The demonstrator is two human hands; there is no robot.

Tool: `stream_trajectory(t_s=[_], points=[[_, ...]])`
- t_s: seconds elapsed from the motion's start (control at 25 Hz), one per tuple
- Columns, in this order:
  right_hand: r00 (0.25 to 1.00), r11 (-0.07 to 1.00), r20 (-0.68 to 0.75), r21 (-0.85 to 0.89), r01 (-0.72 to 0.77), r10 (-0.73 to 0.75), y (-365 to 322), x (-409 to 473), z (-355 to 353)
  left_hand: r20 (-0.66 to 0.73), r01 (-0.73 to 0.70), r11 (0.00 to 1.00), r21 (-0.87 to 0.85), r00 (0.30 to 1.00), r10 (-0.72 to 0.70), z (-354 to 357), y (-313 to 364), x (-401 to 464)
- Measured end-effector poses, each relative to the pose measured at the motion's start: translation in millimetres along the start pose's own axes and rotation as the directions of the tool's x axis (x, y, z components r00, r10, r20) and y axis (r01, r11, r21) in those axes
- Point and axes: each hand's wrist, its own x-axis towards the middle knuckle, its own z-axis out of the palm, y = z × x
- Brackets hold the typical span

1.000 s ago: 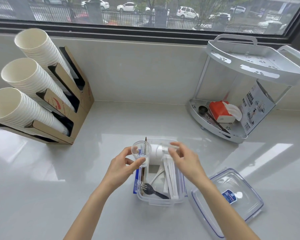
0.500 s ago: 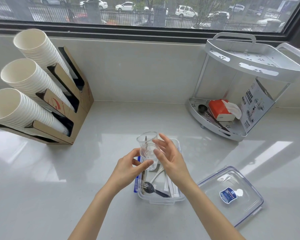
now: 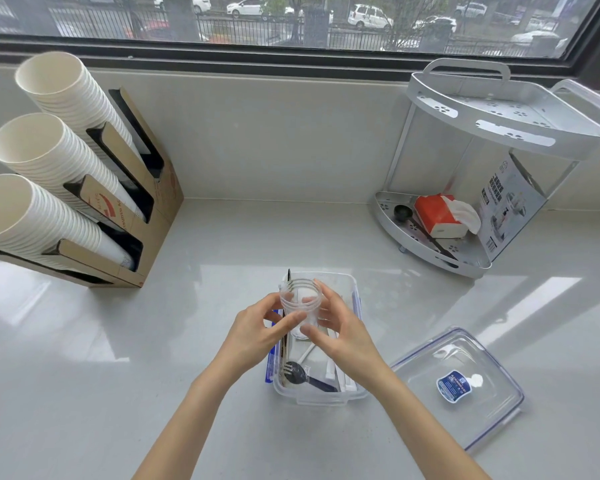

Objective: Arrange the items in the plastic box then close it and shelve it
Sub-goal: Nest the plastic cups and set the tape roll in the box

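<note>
Head view: clear cups [image 3: 300, 306] sit pinched between both hands — left hand [image 3: 257, 332] and right hand [image 3: 340, 332] closed on the stack — above the open box [image 3: 352, 393], likely to nest them compactly; its lid [image 3: 492, 410] lies just beside, the shelf [image 3: 430, 251] well apart.

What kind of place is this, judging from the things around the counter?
Probably an office pantry or drinks corner: stacked paper cups in a cardboard dispenser, a corner rack with a tissue pack, and a white counter beneath a window facing parked cars.

Left hand [image 3: 257, 327] and right hand [image 3: 343, 332] hold clear cups [image 3: 300, 304] above the open plastic box [image 3: 343, 398].
</note>
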Motion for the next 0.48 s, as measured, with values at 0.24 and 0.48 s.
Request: stream_trajectory(t_s=[0.24, 0.48], points=[[0.982, 0.994, -0.166, 0.081, -0.079, 0.092, 9, 5, -8, -0.196, 0.053, 0.998, 0.014, 0.979, -0.050, -4, -11, 14], [0.970, 0.987, -0.194, 0.090, -0.130, 0.145, 18, 4, -12, -0.220, 0.106, 0.966, 0.234, 0.974, -0.053, 19, -24, 31]])
